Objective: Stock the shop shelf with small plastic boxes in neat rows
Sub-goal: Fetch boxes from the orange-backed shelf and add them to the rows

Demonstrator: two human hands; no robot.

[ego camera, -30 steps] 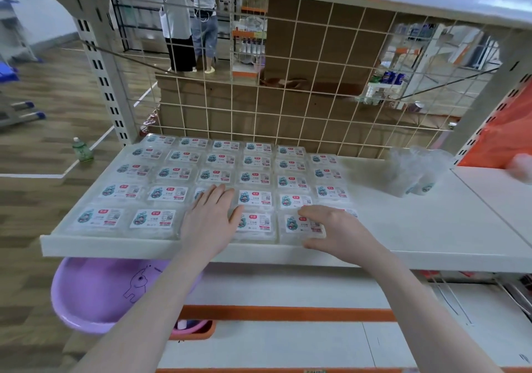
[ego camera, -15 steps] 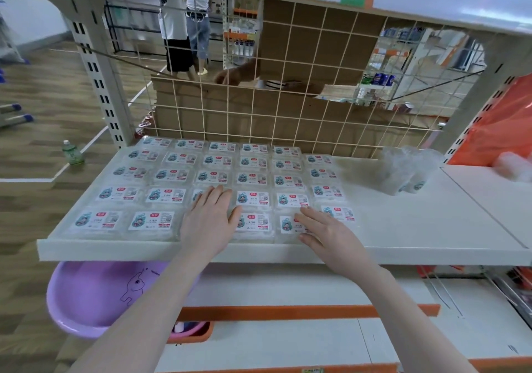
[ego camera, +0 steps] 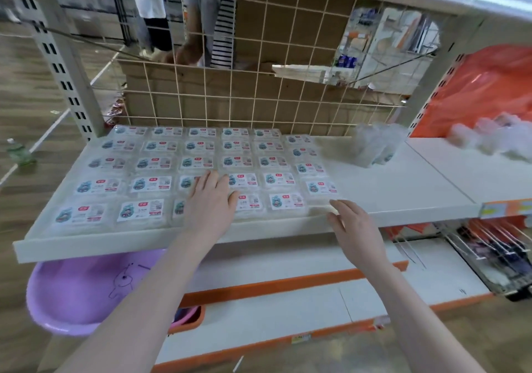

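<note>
Purple basin (ego camera: pixel 86 295) below, orange bag (ego camera: pixel 486 90) right, green bottle (ego camera: pixel 18 153) on floor

boxes (ego camera: pixel 149 184): clear, white labels w/ teal + red. shelf (ego camera: pixel 403 188) cream. basin (ego camera: pixel 86 289) lilac. bag (ego camera: pixel 483 84) orange. shirt (ego camera: pixel 223 30) black/white striped.

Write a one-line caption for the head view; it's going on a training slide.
Left hand rests flat on rows of small plastic boxes; right hand open at shelf edge.
</note>
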